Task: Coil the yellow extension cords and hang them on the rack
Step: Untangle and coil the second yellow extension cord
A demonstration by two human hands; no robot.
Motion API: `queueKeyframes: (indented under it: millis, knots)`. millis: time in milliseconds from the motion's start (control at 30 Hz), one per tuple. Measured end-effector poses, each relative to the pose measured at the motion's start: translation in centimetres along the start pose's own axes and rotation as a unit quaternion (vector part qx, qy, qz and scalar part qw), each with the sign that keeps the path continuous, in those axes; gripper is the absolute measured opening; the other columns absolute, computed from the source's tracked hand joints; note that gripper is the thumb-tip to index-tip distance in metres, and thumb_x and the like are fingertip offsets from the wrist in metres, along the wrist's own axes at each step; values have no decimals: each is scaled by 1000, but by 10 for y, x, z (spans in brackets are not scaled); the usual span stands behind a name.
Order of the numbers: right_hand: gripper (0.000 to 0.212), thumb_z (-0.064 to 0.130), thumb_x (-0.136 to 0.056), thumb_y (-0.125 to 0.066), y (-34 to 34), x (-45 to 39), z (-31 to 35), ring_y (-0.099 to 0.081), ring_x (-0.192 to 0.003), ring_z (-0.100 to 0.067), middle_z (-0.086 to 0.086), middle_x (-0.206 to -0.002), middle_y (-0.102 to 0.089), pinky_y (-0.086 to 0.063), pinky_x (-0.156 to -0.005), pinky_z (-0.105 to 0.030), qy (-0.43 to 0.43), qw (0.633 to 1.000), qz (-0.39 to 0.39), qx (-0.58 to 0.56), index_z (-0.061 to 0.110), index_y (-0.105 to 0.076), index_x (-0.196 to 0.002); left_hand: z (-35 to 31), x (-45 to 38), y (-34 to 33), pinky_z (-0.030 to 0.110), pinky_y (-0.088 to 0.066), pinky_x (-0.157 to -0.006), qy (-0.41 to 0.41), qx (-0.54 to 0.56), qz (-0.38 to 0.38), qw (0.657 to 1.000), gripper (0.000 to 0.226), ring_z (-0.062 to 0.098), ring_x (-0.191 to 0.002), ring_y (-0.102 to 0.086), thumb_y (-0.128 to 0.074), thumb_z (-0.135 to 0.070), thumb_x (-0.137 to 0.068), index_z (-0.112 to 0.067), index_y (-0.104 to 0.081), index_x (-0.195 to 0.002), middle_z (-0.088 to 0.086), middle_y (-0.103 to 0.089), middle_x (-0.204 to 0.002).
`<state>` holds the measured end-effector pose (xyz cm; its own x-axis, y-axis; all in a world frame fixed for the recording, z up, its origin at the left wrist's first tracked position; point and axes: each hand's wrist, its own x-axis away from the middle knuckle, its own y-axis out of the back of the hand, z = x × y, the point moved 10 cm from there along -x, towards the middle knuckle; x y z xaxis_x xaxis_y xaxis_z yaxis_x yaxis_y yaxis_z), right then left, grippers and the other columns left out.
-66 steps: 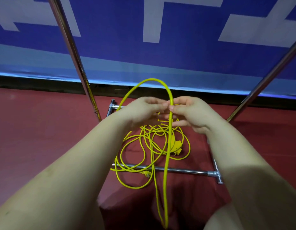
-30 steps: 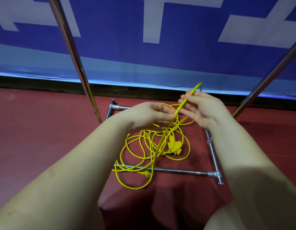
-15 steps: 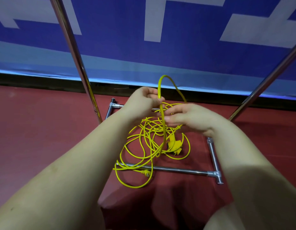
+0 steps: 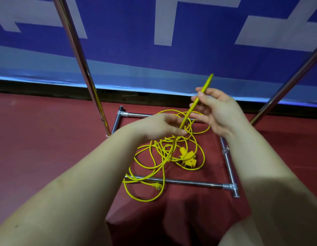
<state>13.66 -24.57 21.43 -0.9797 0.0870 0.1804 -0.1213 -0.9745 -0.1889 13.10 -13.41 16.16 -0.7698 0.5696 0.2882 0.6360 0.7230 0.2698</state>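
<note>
A yellow extension cord (image 4: 150, 157) lies in loose loops on the red floor inside the base of a chrome rack (image 4: 189, 181). Its yellow socket block (image 4: 187, 157) rests among the loops, and a plug end (image 4: 156, 185) lies by the front bar. My left hand (image 4: 159, 126) grips cord strands above the pile. A taut stretch of cord (image 4: 196, 100) runs up and right from there to my right hand (image 4: 218, 110), which pinches it between thumb and fingers, the other fingers spread.
Two slanted chrome rack poles rise at the left (image 4: 79, 57) and right (image 4: 285, 86). A blue and white banner (image 4: 154, 32) covers the wall behind. A dark baseboard runs along the floor's far edge.
The raised loop between my hands is gone. My right hand has moved up and right, drawing the cord into a straight taut line, while my left hand dropped slightly, still holding strands.
</note>
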Motion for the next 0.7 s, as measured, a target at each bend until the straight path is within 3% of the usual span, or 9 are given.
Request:
queueKeyframes:
  millis: [133, 233, 300, 367, 467, 567, 700]
  knots:
    - [8, 14, -96, -49, 6, -1, -2, -65, -70, -10, 0, -85, -63, -58, -59, -26, -14, 995, -29, -94, 17, -55, -91, -12, -3, 8, 15, -48, -77, -41, -44, -54, 997, 16, 8, -78, -60, -57, -6, -92, -7, -61, -108, 2, -65, -93]
    - [7, 18, -96, -49, 5, -3, -9, -67, -80, -13, -3, -91, -66, -57, -64, -30, -31, 997, -11, -73, 16, -55, -98, -18, -5, 14, 33, -52, -82, -66, -100, -98, 988, 10, 16, -76, -61, -58, -10, -93, -6, -63, -101, 7, -67, -89]
    - [19, 19, -94, -53, 0, -3, -19, -65, -90, -17, -4, -98, -66, -55, -74, -34, -57, 998, 25, 17, 16, -54, -112, -24, -3, 22, 37, -52, -82, -90, -105, -146, 980, 8, 16, -72, -62, -58, -14, -93, -10, -63, -97, 2, -66, -81]
    - [33, 19, -89, -60, -4, 0, -33, -62, -90, -13, -1, -98, -65, -50, -76, -29, -73, 979, 65, 181, 17, -54, -121, -29, 0, 34, 36, -53, -80, -108, -69, -196, 972, 4, 14, -69, -63, -59, -15, -92, -15, -62, -90, -3, -65, -75]
    - [16, 20, -85, -67, -17, 5, -47, -57, -76, -9, 2, -84, -63, -43, -67, -24, -44, 910, 129, 392, 20, -62, -100, -27, 3, 48, 38, -56, -75, -105, 56, -236, 964, 4, 22, -68, -66, -56, -12, -94, -12, -59, -90, 1, -65, -74]
    - [9, 19, -88, -63, -24, 2, -37, -49, -68, -11, 3, -72, -57, -38, -65, -26, 32, 876, 130, 462, 23, -57, -82, -29, 7, 53, 25, -56, -61, -106, 131, -249, 954, 8, 9, -52, -63, -53, -10, -96, -9, -55, -88, 4, -64, -74]
    - [19, 17, -90, -60, -35, 7, -28, -50, -62, -3, 11, -68, -56, -41, -65, -24, 71, 877, 151, 450, 26, -52, -74, -31, 8, 53, 18, -52, -54, -108, 198, -242, 944, 13, 2, -49, -59, -50, -10, -97, -12, -54, -85, 6, -62, -74]
